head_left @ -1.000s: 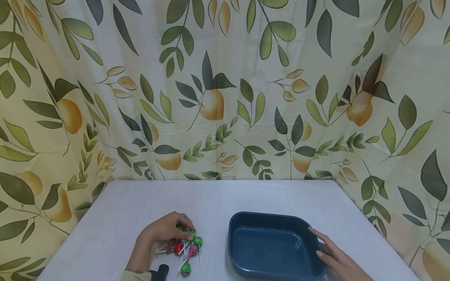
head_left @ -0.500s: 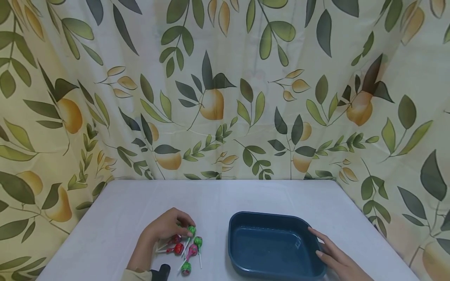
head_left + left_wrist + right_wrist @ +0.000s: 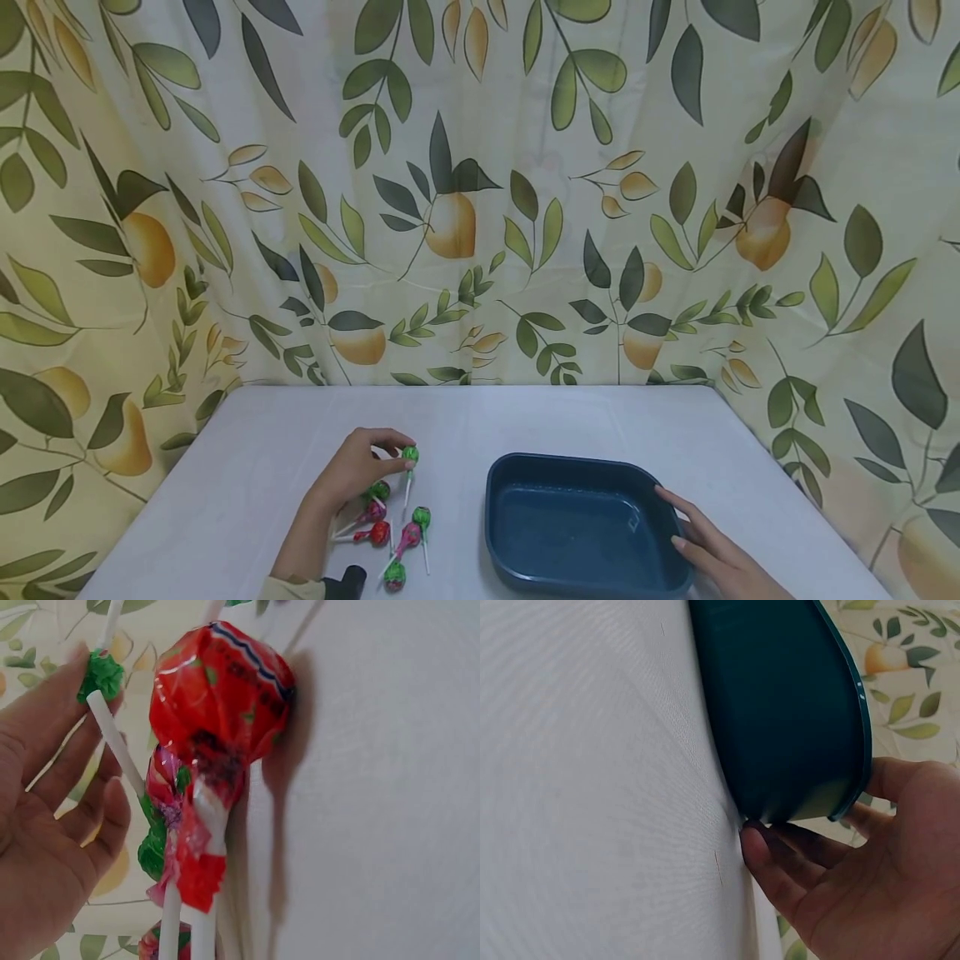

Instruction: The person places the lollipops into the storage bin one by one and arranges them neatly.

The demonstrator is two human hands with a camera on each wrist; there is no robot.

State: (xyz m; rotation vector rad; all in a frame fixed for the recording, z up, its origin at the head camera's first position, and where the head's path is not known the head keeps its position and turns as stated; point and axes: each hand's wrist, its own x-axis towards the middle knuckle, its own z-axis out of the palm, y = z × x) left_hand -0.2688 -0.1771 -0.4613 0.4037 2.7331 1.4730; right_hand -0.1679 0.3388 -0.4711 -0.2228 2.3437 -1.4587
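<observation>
In the head view my left hand [image 3: 360, 467] pinches a green-wrapped lollipop [image 3: 410, 453] by its head between thumb and fingertips, its white stick hanging down. Below the hand, several lollipops lie in a loose pile, among them a red one [image 3: 379, 533], a pink one [image 3: 411, 535] and a green one [image 3: 394, 576]. The red lollipop [image 3: 221, 694] looms large in the left wrist view. On the right, my right hand [image 3: 716, 546] holds the end of a dark blue rectangular tub [image 3: 510, 575]. Thumb and index finger lie over its rim, and other fingers touch the outer wall.
A white cloth [image 3: 300, 417] covers the table. Behind it and along both sides hangs a curtain [image 3: 480, 317] printed with leaves and oranges. A black strap device [image 3: 345, 583] sits at my left wrist.
My left hand has lifted away from the pile and moved slightly farther back, bringing the green lollipop with it. A green lollipop beneath is uncovered. My right hand and the tub keep their place.
</observation>
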